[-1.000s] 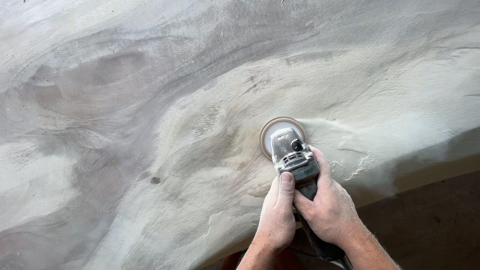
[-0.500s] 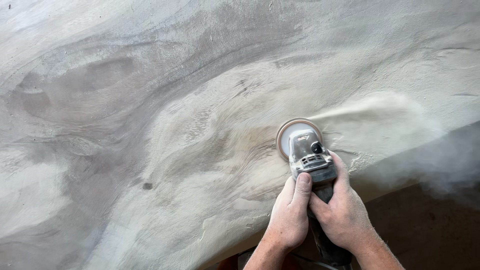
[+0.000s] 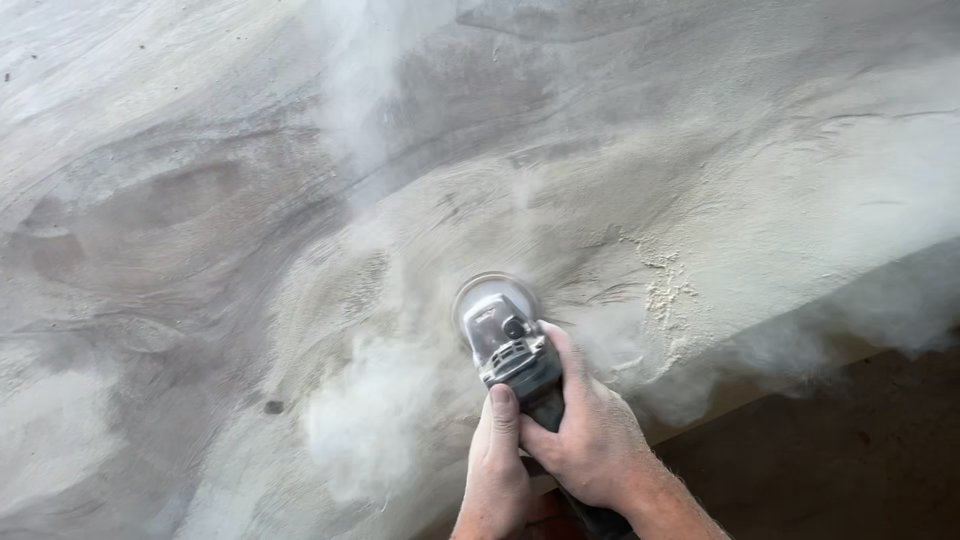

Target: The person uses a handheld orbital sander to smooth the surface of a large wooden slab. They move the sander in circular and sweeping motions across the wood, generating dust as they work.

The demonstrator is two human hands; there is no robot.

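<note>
Both hands clamp one angle grinder [image 3: 505, 340]: right hand [image 3: 590, 435] wraps the body, left hand [image 3: 497, 470] closes beside it. Its single disc rests on one large wood slab [image 3: 250, 200] just ahead of the knuckles, dust [image 3: 370, 420] billowing leftward. Best kept flat, with light, even pressure.

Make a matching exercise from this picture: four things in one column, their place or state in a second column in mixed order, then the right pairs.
Things
1. angle grinder
2. left hand
3. dust cloud
4. dark knot

Places or states
A. small spot in the wood, left of the hands
B. disc pressed on the pale wood slab
C. drifting pale and loose beside the tool
D. wrapped on the tool's body, beside the right hand

Pairs: 1-B, 2-D, 3-C, 4-A
</note>
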